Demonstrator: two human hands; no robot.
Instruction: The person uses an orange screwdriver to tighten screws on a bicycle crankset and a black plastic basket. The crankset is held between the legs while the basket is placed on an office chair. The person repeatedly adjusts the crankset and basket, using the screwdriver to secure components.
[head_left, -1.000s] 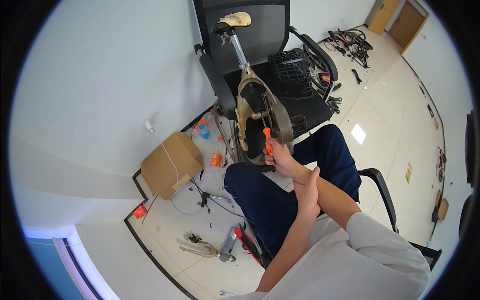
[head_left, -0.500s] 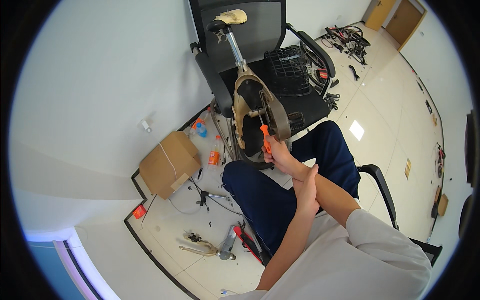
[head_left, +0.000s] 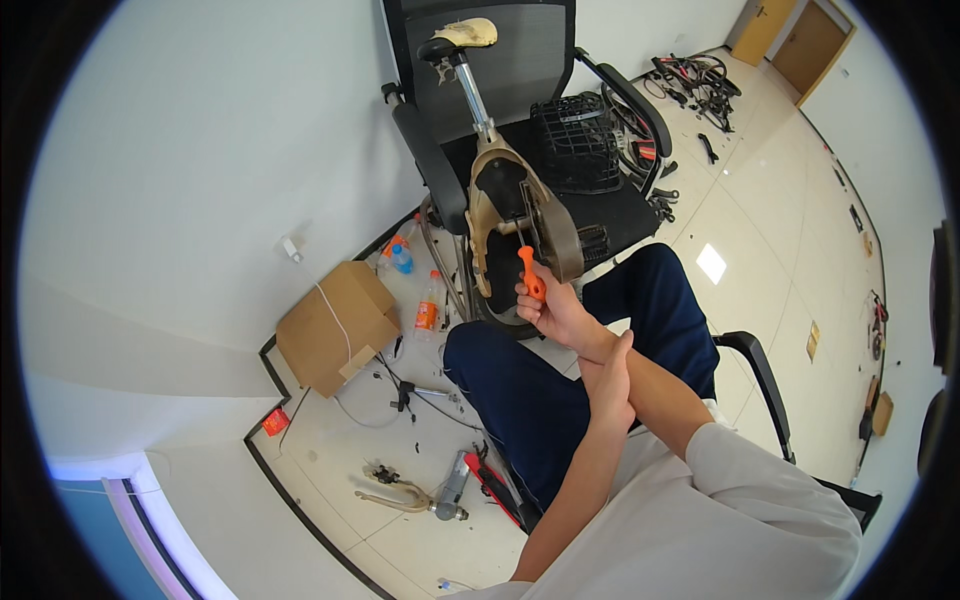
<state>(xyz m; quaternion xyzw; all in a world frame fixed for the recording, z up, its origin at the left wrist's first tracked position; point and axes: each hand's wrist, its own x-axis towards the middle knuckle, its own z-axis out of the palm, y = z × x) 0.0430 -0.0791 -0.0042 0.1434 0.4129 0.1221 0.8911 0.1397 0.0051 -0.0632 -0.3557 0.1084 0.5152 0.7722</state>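
Observation:
My right hand [head_left: 558, 312] holds a screwdriver [head_left: 531, 274] by its orange handle. Its thin shaft points up into the beige bicycle frame [head_left: 487, 212], beside a curved grey-brown cover [head_left: 556, 236]; what the tip touches is too small to make out. My left hand [head_left: 608, 384] is wrapped round my right forearm, just behind the wrist. The frame leans upright against a black office chair [head_left: 550, 145], with a silver seat post [head_left: 472, 92] and a worn saddle [head_left: 462, 36] at its top. A black pedal [head_left: 594, 241] sits right of the cover.
A black wire basket [head_left: 575, 145] rests on the chair seat. To the left stand a cardboard box [head_left: 335, 330] and an orange-labelled bottle [head_left: 428, 305]. A beige fork [head_left: 400, 492] and a red-black tool [head_left: 492, 490] lie on the floor. Bicycle parts [head_left: 697, 85] are piled far right.
The fingers of my right hand have shifted and loosened a little on the orange handle, showing more of it. My left hand stays on the right forearm.

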